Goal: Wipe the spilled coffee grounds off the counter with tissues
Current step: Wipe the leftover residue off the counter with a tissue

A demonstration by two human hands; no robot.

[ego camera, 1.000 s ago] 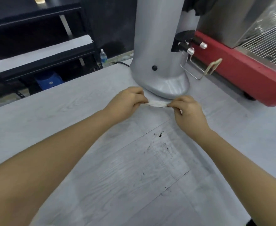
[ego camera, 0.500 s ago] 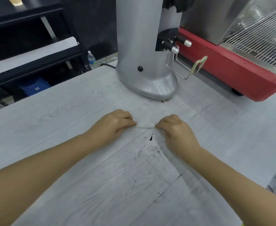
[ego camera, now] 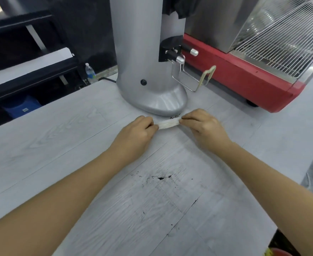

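Note:
A rolled white tissue is stretched between my two hands on the pale wood-grain counter. My left hand pinches its left end and my right hand pinches its right end. The tissue lies just in front of the grey grinder's base. A small dark clump of coffee grounds sits at that base, right behind the tissue. A larger smear of grounds lies on the counter between my forearms, with scattered specks nearer to me.
A red machine with a wire rack stands at the back right. A wire holder juts from the grinder. The counter ends at the right edge. Dark shelves and a water bottle lie beyond the far edge.
Both hands have pushed the tissue away from me, from beside the larger smear up to the grinder's base. The smear now lies behind my hands, more spread out.

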